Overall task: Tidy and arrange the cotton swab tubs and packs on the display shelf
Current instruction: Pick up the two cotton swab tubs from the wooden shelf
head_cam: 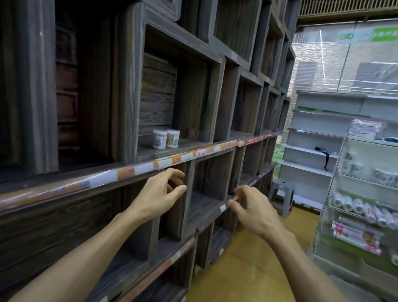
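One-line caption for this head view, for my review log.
Both empty hands, left and right, reach toward dark wooden shelving; two cotton swab tubs stand above.

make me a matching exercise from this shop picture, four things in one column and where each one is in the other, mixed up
Things
1. two small clear round cotton swab tubs
2. grey plastic stool
3. left hand
4. right hand

Places
A. on the yellow floor at the far end of the aisle
B. empty, fingers curled, in front of the dark wooden display shelf, just below the price strip
C. side by side in a cubby above the orange and white price strip
D. empty, at the edge of the lower shelf board, nearer the aisle

Pairs: 1-C, 2-A, 3-B, 4-D
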